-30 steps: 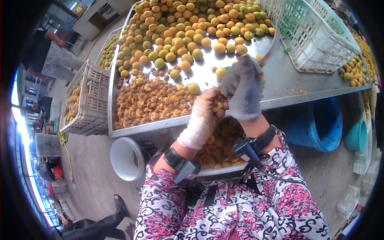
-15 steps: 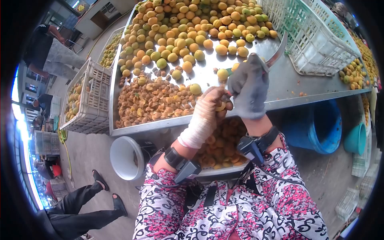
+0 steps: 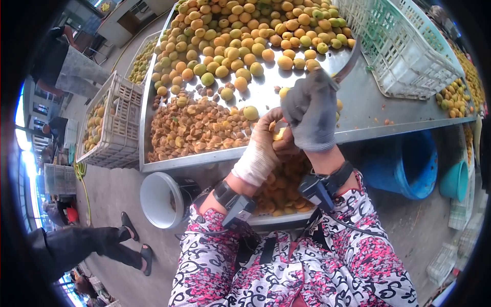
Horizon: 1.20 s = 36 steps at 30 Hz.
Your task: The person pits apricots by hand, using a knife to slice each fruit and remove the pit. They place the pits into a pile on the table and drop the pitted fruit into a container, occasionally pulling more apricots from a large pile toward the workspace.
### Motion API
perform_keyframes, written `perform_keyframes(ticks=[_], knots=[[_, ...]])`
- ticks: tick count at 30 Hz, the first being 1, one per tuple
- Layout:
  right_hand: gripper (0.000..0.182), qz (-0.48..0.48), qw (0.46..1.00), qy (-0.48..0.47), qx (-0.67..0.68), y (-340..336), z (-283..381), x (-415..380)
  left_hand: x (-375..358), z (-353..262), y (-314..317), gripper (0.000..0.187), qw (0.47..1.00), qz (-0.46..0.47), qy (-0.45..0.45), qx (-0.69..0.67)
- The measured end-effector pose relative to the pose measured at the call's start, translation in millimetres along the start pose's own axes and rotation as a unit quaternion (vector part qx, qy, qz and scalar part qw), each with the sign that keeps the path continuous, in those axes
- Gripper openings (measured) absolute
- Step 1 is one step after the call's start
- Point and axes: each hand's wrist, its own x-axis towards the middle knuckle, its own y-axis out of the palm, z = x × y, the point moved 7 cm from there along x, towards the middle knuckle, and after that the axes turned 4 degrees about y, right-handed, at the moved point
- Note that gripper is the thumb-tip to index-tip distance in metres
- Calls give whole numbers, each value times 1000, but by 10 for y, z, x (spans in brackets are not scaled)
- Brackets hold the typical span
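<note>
Nearest to the person, just under the wrists, stands a shallow tray of orange cut apricot halves (image 3: 279, 192), partly hidden by the arms in pink, black and white patterned sleeves. Beside it on the ground is a white round plastic bucket (image 3: 158, 200).

Above the tray the 2 hands meet. The left hand (image 3: 263, 146), in a dirty whitish cloth glove, has its fingers closed around a small yellow apricot (image 3: 279, 134), which sits between the 2 hands, over the near edge of the table. The right hand (image 3: 310, 113), in a grey cloth glove, is closed around the handle of a curved metal knife (image 3: 349, 60); the blade rises past the hand toward the far right. Whether the blade touches the apricot I cannot tell.

Behind the hands is the long shiny metal table (image 3: 364, 102). On its near left part lies a heap of brownish apricot stones and scraps (image 3: 192, 128). Farther back lies a big pile of whole yellow, orange and green apricots (image 3: 240, 36). At the far right of the table rests a pale green plastic lattice crate (image 3: 404, 43).

Under the table at the right stands a blue plastic barrel (image 3: 409, 163). At the left, a white lattice crate with fruit (image 3: 110, 125) stands against the table side, and another person's legs in dark trousers and sandals (image 3: 102, 245) are on the ground.
</note>
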Motion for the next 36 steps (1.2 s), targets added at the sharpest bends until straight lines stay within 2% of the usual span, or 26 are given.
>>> perform_keyframes(ticks=[1, 2, 4, 5, 8, 9, 10, 11, 12, 13, 14, 15, 17, 18, 20, 22, 23, 25, 27, 29, 30, 32, 33, 34, 35, 36], knots=[[43, 19, 996, -10, -87, 84, 12, -25, -14, -5, -58, 29, 996, -90, 3, -21], [43, 20, 996, -11, -85, 97, 13, -25, 7, -38, -92, 29, 996, -90, 4, -20], [41, -16, 996, -26, -88, 68, 33, -29, 40, -101, 5, 26, 999, 47, -5, -12], [39, -14, 995, -26, -95, 50, 75, -24, 47, -119, -26, 26, 999, 48, -1, -11], [34, 5, 982, -76, -174, 20, 221, -33, -9, -300, -26, 23, 992, 37, 85, 84], [24, 22, 974, -56, -218, -17, 179, -49, -29, -358, -48, 22, 989, 5, 105, 101], [24, 26, 975, -57, -215, -90, 93, -48, -50, -414, -73, 21, 985, -26, 122, 119], [19, 67, 918, -63, -386, -105, -61, -50, -47, -455, -163, 22, 981, -44, 141, 127], [21, 103, 830, -68, -544, -30, -159, -72, -18, -448, -167, 22, 980, -44, 143, 129], [26, 135, 787, 13, -602, -48, -255, -127, 5, -489, -181, 23, 970, -70, 198, 125], [26, 137, 786, 12, -602, -38, -278, -154, -7, -545, -222, 23, 956, -97, 252, 118], [27, 132, 758, 7, -639, -48, -314, -169, -47, -562, -198, 28, 950, -60, 248, 182], [26, 115, 718, 17, -687, -83, -364, -154, -84, -554, -245, 31, 943, -80, 242, 213], [26, 117, 718, 16, -686, -74, -369, -154, -105, -546, -264, 34, 936, -100, 231, 247], [26, 103, 706, 35, -700, -106, -374, -150, -129, -549, -226, 40, 918, -84, 267, 281], [31, 105, 703, 41, -702, -164, -380, -117, -221, -596, -117, 41, 878, -96, 303, 359], [36, 107, 700, 50, -705, -188, -399, -104, -249, -611, -103, 41, 877, -96, 304, 359], [34, 102, 707, 54, -698, -200, -401, -96, -284, -593, -93, 42, 873, -100, 275, 390], [32, 96, 711, 57, -694, -236, -395, -72, -316, -571, -39, 43, 861, -102, 286, 409], [29, 101, 762, 54, -637, -262, -393, -51, -367, -576, -4, 43, 848, -103, 295, 428], [29, 99, 762, 55, -638, -279, -405, -48, -398, -589, 0, 44, 851, -92, 279, 435], [28, 131, 799, 13, -587, -219, -406, -55, -395, -596, -38, 45, 855, -80, 261, 441], [28, 128, 799, 17, -588, -201, -410, -51, -399, -632, -6, 47, 837, -51, 302, 454], [28, 143, 823, 4, -550, -150, -400, -61, -419, -651, 8, 49, 818, -24, 340, 464], [29, 156, 845, -4, -511, -120, -395, -86, -438, -678, -46, 52, 797, -17, 349, 492], [29, 166, 846, -6, -507, -99, -382, -94, -552, -657, 18, 56, 801, -50, 328, 498]])
